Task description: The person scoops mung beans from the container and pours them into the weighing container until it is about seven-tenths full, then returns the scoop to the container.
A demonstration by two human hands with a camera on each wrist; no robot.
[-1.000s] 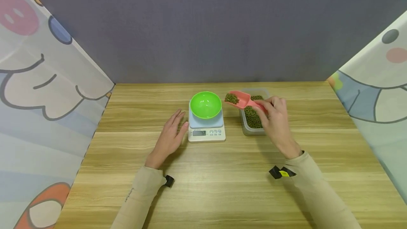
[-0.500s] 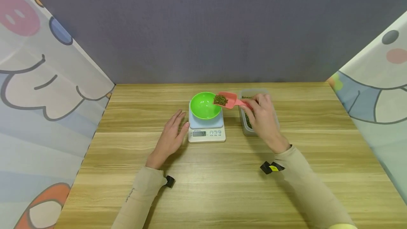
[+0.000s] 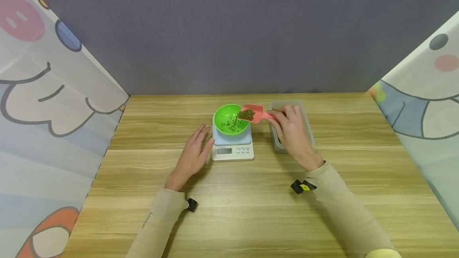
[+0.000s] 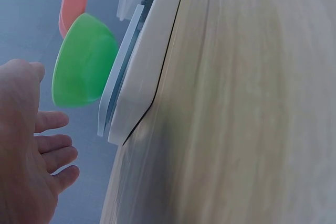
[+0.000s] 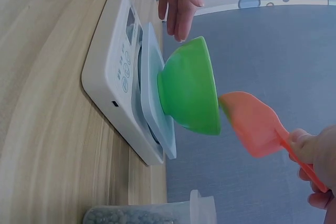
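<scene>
My right hand (image 3: pixel 292 130) pinches the handle of a pink scoop (image 3: pixel 256 111), tipped over the right rim of a green bowl (image 3: pixel 226 115). Small green beans (image 3: pixel 246 114) lie in the scoop, and some are scattered on the bowl's bottom. Beneath the bowl is a kitchen scale (image 3: pixel 233 153) with a pale blue platform and a small display. Beside the scale's left side, my left hand (image 3: pixel 191 156) holds nothing, its fingers extended and spread. In the left wrist view its fingers (image 4: pixel 58 158) point toward the bowl (image 4: pixel 86 61).
Partly under my right hand stands a clear plastic container (image 3: pixel 309 130) of beans, right of the scale. The wooden table (image 3: pixel 229 210) meets a grey panel (image 3: pixel 229 35) at the back. Cartoon-printed sheets (image 3: pixel 430 118) hang on both sides.
My right hand has carried the scoop leftward from above the container to the bowl's rim. Beans have dropped into the bowl, which was empty before. The left hand has stayed in place.
</scene>
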